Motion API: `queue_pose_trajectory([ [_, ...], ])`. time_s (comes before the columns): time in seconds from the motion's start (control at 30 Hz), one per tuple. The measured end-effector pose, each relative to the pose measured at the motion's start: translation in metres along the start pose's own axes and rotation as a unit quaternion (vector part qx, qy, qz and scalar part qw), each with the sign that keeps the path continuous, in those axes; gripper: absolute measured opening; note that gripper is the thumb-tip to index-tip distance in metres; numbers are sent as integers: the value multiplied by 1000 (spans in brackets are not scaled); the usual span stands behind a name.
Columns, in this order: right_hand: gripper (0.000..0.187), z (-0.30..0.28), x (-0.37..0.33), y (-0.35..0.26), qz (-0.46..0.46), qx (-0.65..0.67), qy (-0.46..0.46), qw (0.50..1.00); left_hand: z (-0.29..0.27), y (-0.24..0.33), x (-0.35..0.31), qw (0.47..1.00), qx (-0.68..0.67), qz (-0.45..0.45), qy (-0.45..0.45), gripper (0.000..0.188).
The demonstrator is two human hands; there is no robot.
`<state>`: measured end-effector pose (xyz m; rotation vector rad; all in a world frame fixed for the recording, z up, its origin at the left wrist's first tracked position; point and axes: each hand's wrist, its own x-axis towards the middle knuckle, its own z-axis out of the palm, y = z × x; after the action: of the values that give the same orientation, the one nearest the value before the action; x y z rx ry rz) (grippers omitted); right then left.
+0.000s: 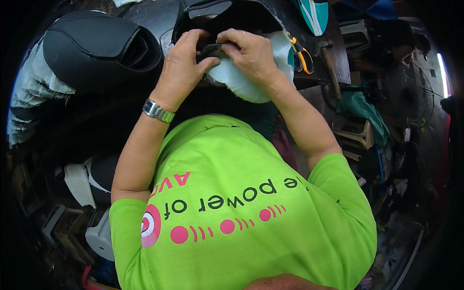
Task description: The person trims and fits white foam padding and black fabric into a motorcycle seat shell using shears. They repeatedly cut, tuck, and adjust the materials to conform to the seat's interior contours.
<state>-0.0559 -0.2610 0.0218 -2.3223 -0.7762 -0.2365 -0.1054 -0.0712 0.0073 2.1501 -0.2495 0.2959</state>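
Both my hands work at the edge of a black cover (263, 14) with pale, light-blue fabric (241, 84) hanging from it; it looks like a seat cover. My left hand (186, 63), with a metal watch on its wrist, pinches a black flap of the edge between thumb and fingers. Close beside it, my right hand (251, 53) has its thumb and fingers bent round the same edge. The fingertips are partly hidden in the dark fold. The pale fabric drapes below my right hand.
To the left lies a black padded seat cover (92, 41) with frayed white cloth (43, 79) under it. Orange-handled scissors (303, 58) and a hammer (330, 67) lie right of my hands, near a teal-and-white piece (313, 14). A fan (411, 89) stands farther right.
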Motion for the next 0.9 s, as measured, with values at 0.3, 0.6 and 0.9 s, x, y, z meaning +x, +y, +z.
queue_pose_trajectory([
  [0.3, 17, -2, -20, 1, -34, 51, 9, 998, -19, -19, -7, 982, 54, 177, -27, 25],
  [0.6, 35, -18, -38, -3, -110, 41, -65, 991, -29, -22, -6, 958, 96, 261, -67, 26],
  [0.9, 70, -54, -94, 4, -172, -288, -145, 931, -22, -8, -24, 951, 155, 238, -121, 62],
])
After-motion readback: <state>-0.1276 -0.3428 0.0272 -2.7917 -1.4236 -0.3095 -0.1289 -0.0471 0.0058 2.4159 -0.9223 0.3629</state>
